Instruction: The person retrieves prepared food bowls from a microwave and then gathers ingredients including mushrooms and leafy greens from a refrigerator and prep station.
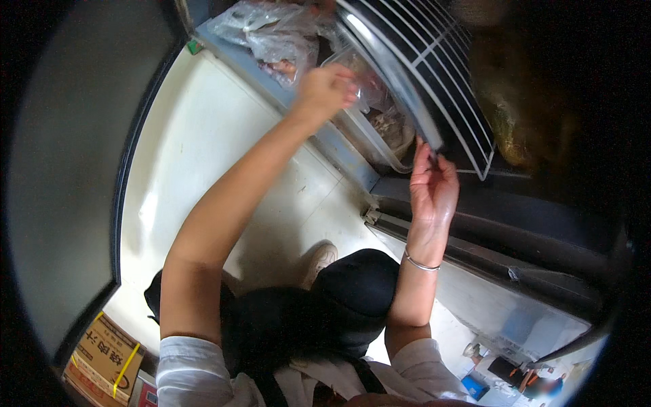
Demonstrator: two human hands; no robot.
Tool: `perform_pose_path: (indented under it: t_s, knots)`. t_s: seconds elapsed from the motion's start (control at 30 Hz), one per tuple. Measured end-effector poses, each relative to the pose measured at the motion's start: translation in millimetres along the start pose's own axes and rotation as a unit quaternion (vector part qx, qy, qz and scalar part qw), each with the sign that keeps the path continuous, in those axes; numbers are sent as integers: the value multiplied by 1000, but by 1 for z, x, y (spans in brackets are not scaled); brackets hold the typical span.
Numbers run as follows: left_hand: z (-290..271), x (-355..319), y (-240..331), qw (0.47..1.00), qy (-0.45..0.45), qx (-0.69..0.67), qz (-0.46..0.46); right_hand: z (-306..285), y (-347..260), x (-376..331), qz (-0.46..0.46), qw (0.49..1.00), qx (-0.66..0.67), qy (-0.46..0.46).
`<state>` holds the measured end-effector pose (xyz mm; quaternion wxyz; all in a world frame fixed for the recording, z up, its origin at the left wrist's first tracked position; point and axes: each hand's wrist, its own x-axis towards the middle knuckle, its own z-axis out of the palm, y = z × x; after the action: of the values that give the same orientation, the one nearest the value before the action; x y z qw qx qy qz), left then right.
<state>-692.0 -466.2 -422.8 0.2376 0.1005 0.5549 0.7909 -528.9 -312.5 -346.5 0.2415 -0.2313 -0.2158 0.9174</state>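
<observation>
My left hand (pixel 327 91) is over the near side of a clear plastic container (pixel 366 136), its fingers curled and smeared by motion; whether they hold anything cannot be made out. Inside the container lie clear plastic bags (pixel 390 129) with brownish contents. My right hand (pixel 434 186) pinches the lower corner of a tilted lid (pixel 390 61) with a pale, shiny rim, raised above the container. Close to my left hand, clear bags (pixel 261 30) of pinkish food rest on the cabinet's bottom.
A white wire rack (pixel 444 51) stands behind the lid in the dark, open cabinet. The open door (pixel 68 149) is at the left. Cardboard boxes (pixel 102 353) with yellow straps sit at the lower left. My shoe (pixel 322 261) is on the pale floor (pixel 271 203).
</observation>
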Motion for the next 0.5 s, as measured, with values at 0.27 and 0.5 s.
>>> perform_pose_path:
  t_s: [0.27,0.5]
  knots:
    - [-35,10,-12,983,103,-142,-50,-41,23,19,59,975,-109,182]
    - [-47,-32,-78,939,181,281,-78,-93,24,26,31,923,-185,336]
